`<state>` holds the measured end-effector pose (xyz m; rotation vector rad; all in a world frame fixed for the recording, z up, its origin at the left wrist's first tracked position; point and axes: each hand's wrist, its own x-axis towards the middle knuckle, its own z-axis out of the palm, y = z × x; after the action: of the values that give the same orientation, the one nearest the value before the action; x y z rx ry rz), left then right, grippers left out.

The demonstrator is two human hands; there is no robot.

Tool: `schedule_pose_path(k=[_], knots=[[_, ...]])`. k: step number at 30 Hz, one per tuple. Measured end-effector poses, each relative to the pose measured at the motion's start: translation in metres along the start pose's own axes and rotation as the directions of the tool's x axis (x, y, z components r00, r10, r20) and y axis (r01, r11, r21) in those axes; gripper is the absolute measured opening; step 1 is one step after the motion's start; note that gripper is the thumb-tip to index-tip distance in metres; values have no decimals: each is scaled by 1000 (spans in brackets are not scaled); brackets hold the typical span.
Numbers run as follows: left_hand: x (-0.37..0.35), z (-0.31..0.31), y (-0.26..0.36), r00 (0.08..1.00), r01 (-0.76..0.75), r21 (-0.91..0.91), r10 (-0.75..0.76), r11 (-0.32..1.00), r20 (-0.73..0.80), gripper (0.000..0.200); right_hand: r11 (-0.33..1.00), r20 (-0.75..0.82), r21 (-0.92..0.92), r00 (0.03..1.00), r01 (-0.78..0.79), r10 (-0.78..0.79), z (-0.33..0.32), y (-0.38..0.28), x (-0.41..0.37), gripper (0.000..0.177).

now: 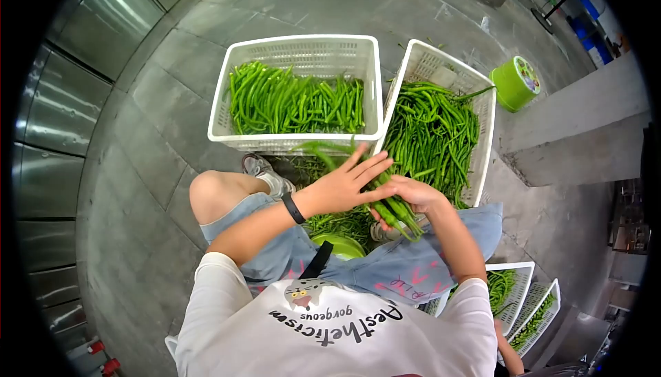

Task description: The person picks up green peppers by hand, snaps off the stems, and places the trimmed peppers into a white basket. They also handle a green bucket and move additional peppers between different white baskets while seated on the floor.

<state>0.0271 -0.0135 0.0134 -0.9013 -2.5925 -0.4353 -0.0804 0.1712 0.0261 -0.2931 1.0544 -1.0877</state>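
My right hand (416, 194) is wrapped round a small bunch of long green chili peppers (397, 212), their ends pointing down toward my lap. My left hand (348, 185), with a black band at the wrist, lies across the top of that bunch with its fingers stretched out and spread. Just past its fingertips are a few blurred green peppers (322, 150). Ahead on the left, a white crate (292, 42) holds green peppers (296, 101) laid mostly side by side. In the crate (484, 136) on the right, a fuller heap of peppers (434, 129) lies more tangled.
Green scraps (344, 224) lie on the floor between my legs, around a lime-green round object (339, 245). A lime-green stool (515, 84) stands beyond the right crate, near a concrete pillar (578, 129). Further crates (529, 277) of green vegetables sit behind at the right, beside another person's arm (511, 358).
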Motion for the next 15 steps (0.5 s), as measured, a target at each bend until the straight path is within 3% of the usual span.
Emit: schedule_pose_path(k=[1,2,4,5,7,9,10,11,14,15], knots=[[-3,6,2,1000,-22,-63,20,998,-22,71,999,4,-28,1000,-23,23,4,0,-3,38],[-7,11,3,999,54,-251,-53,967,14,72,998,36,-13,998,-55,55,7,-3,-7,39],[-4,10,7,978,211,-581,-171,786,124,74,993,98,14,988,-117,115,8,-11,-13,41],[-2,9,7,951,308,-639,-249,705,184,78,994,118,-31,987,-107,110,-2,-10,-12,41],[7,0,7,868,483,-717,-382,503,317,85,900,-66,-418,983,127,-169,-23,-1,-17,52],[-3,16,-6,873,425,-739,-453,522,182,71,867,-393,-495,878,47,-272,-41,-2,-11,47],[-6,20,-11,806,485,-837,-502,252,315,67,875,-318,-465,897,133,-305,-44,-6,-17,33],[-10,23,-14,733,508,-861,-505,-39,455,64,895,-256,-389,908,216,-330,-41,-7,-17,34],[-8,29,-16,769,431,-888,-451,-159,454,62,878,-69,-173,884,446,-462,-41,6,-8,41],[-7,30,-15,783,389,-899,-442,-201,438,63,869,-101,-138,866,475,-489,-38,6,-6,42]])
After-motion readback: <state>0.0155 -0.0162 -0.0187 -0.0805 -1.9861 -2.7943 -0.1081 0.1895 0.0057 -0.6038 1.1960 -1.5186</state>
